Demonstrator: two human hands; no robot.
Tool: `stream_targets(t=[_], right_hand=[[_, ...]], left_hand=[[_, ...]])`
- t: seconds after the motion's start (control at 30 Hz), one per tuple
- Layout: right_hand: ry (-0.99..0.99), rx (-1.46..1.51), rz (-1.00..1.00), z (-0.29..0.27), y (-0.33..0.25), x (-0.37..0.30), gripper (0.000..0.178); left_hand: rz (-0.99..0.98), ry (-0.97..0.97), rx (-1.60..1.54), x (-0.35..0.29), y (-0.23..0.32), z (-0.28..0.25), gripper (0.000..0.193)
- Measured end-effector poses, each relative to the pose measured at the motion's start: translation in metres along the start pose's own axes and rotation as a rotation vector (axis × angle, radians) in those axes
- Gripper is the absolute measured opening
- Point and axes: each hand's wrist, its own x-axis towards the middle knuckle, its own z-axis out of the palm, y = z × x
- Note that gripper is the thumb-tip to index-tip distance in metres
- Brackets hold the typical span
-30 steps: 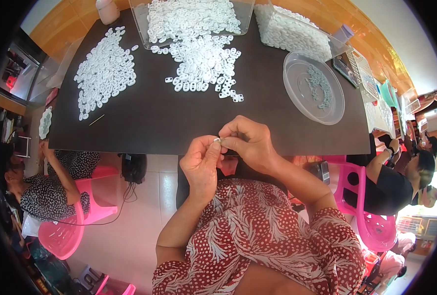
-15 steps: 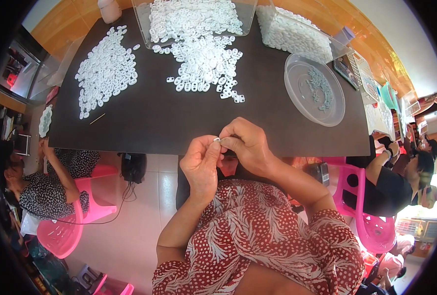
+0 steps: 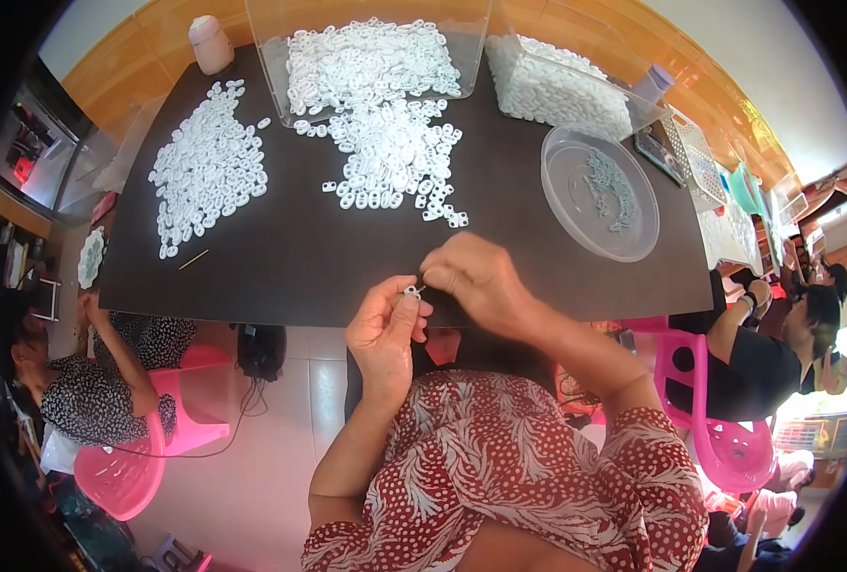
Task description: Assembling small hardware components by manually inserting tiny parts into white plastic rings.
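Observation:
Over the near edge of the table, my left hand [image 3: 382, 334] pinches a small white plastic piece with holes [image 3: 411, 292] between thumb and fingertips. My right hand [image 3: 481, 281] is closed just to its right, thumb against forefinger, with a tiny thin dark piece [image 3: 423, 287] showing at the tips. Whether that piece touches the white one, I cannot tell. Ahead of my hands lies a loose heap of similar white plastic pieces [image 3: 385, 157], spilling from a clear bin [image 3: 271, 71]. To the right, a round clear plastic tray [image 3: 567, 214] holds small grey-green thin parts [image 3: 609, 191].
Another heap of white pieces [image 3: 209, 167] lies on the dark table [image 3: 299, 257] at left, near a thin yellowish stick [image 3: 195, 258]. Back right stands a second full clear bin [image 3: 562, 91], with a phone [image 3: 659, 157] nearby. People sit on pink chairs at both sides.
My right hand has drawn slightly away from the left fingertips, so the white piece shows more. The whole view has shifted a little, with the table lower in the picture.

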Motion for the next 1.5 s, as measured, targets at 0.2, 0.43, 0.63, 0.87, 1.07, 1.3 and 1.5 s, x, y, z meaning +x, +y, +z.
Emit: stream_targets(t=[0.2, 0.43, 0.63, 0.87, 1.07, 1.3, 1.5], right_hand=[[0.143, -0.353, -0.153, -0.015, 0.059, 0.053, 0.013], [-0.05, -0.712, -0.24, -0.007, 0.085, 0.08, 0.005], [-0.106, -0.657, -0.198, -0.004, 0.085, 0.088, 0.01], [-0.134, -0.462, -0.134, -0.007, 0.07, 0.083, 0.009], [-0.139, 0.197, 0.284, -0.016, 0.039, 0.057, 0.011], [-0.162, 0.698, 0.602, -0.015, 0.015, 0.03, 0.014], [-0.091, 0.73, 0.623, -0.002, 0.007, 0.017, 0.016]], left_hand=[[-0.024, -0.011, -0.017, 0.003, 0.001, -0.006, 0.017], [-0.041, 0.017, -0.024, 0.007, 0.001, -0.006, 0.016], [-0.056, 0.01, -0.032, 0.007, 0.002, -0.007, 0.016], [-0.079, 0.024, -0.063, 0.007, 0.005, -0.006, 0.017], [-0.034, 0.018, -0.041, 0.008, 0.008, -0.005, 0.018], [-0.045, 0.038, -0.071, 0.01, 0.013, 0.003, 0.017], [-0.023, 0.069, -0.004, 0.006, 0.011, 0.006, 0.02]])
